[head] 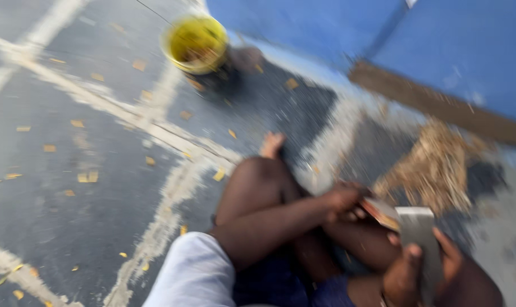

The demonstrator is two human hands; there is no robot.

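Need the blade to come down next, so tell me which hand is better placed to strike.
Probably the right hand: it grips the flat metal blade beside the wood piece. The left hand is busy holding that piece.

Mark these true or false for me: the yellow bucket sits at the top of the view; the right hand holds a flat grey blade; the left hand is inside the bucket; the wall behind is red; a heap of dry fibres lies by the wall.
1. The yellow bucket sits at the top of the view. True.
2. The right hand holds a flat grey blade. True.
3. The left hand is inside the bucket. False: it is down by the knee, on a small flat piece.
4. The wall is red. False: it is blue.
5. A heap of dry fibres lies by the wall. True.
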